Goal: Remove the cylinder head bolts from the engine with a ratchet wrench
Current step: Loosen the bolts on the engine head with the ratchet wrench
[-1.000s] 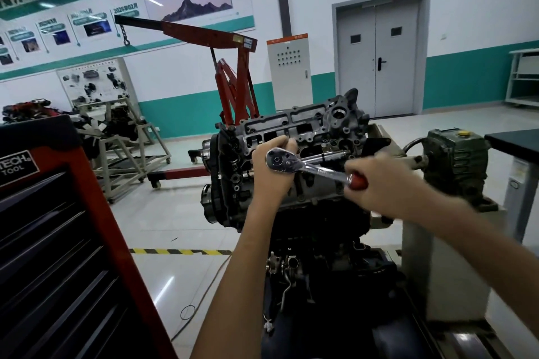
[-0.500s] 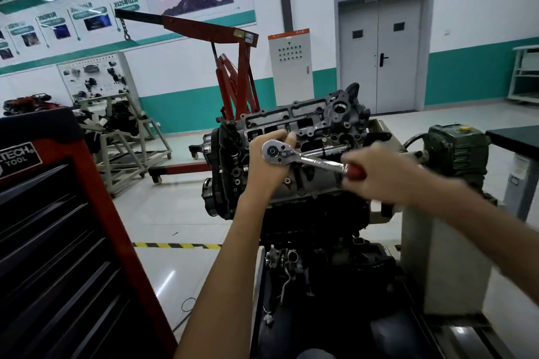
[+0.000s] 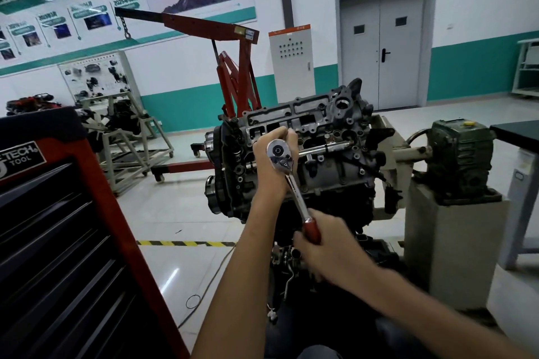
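The shiny chrome ratchet wrench (image 3: 295,192) has a dark red grip; the cast-metal engine (image 3: 335,166) is dark grey (nearly black below). Floor tape (image 3: 186,243) striped yellow-and-black; steel hoist (image 3: 204,23) red.

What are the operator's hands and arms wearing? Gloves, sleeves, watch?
Nothing visible. Left hand and right hand are bare, no gloves or rings showing. Left forearm and right forearm are bare to the frame edge: no sleeves, watch or bands.

Red engine hoist (image 3: 233,73) behind; black-red tool cabinet (image 3: 58,242) left; grey double door (image 3: 385,46); control cabinet (image 3: 291,64).
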A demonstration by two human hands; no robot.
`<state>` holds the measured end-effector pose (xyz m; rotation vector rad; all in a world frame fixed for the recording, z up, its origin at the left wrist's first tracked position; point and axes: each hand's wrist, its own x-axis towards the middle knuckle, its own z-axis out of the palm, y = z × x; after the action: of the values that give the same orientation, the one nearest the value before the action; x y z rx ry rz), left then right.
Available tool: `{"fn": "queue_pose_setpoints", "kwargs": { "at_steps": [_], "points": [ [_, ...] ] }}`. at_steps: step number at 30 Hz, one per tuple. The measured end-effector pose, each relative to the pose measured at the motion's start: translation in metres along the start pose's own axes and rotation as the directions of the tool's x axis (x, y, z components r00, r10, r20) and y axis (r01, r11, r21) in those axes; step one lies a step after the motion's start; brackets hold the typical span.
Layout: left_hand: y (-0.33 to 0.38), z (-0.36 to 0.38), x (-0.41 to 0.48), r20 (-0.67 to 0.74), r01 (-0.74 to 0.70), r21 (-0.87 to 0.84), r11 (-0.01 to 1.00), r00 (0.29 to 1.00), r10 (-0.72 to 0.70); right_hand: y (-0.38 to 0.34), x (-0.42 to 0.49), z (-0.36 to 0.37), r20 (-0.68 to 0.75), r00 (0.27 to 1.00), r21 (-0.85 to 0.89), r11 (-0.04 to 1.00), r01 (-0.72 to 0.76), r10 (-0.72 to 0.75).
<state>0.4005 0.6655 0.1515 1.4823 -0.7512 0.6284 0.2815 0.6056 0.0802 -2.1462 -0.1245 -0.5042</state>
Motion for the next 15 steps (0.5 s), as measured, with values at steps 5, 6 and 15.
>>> {"fn": "queue_pose_setpoints", "kwargs": {
  "at_steps": [5, 6, 15],
  "points": [
    [0.001, -0.017, 0.006, 0.163, -0.053, 0.035, 0.998, 0.986, 0.047, -0.012, 0.05, -0.113, 0.284, 0.954, -0.505, 0.83, 0.238, -0.1],
    [0.001, -0.016, 0.008, 0.171, -0.062, 0.061, 0.996, 0.984, 0.051, -0.018, 0.06, -0.128, 0.28, 0.948, -0.585, 0.757, 0.292, -0.149],
    [-0.001, 0.003, 0.006, -0.039, 0.016, 0.004, 1.0, 0.999, -0.016, 0.004, 0.005, -0.027, 0.028, 0.997, -0.099, 0.993, 0.068, -0.066]
  ]
}}
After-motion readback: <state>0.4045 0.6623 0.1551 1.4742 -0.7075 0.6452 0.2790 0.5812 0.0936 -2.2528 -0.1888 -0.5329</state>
